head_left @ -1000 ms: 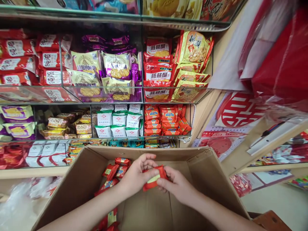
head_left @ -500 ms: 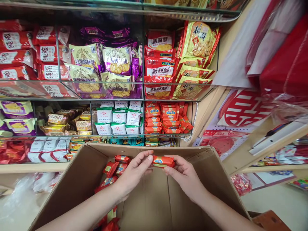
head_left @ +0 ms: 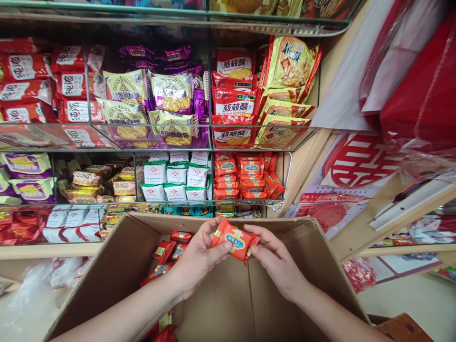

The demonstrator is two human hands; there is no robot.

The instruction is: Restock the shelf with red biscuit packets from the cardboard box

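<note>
A small red snack packet (head_left: 235, 240) with a blue and yellow label is held up over the cardboard box (head_left: 306, 232). My left hand (head_left: 203, 256) grips its left end, thumb across the front. At the packet's right end, my right hand (head_left: 276, 259) pinches the corner between thumb and fingers. More red packets (head_left: 164, 251) lie in a heap along the left side inside the box, partly hidden behind my left forearm. Similar red packets (head_left: 251, 173) are stacked in a shelf bin beyond the box.
Glass-fronted shelves hold red walnut shortbread packets (head_left: 235, 102), yellow packets (head_left: 290, 66), cream and purple biscuit packets (head_left: 173, 92) and white packets (head_left: 176, 175). Red goods in plastic (head_left: 420, 99) hang at the right. Clear plastic bags (head_left: 35, 289) lie at lower left.
The red packet has turned from edge-on so its labelled front faces me. My left hand has gone from touching its end to gripping it, thumb on the front.
</note>
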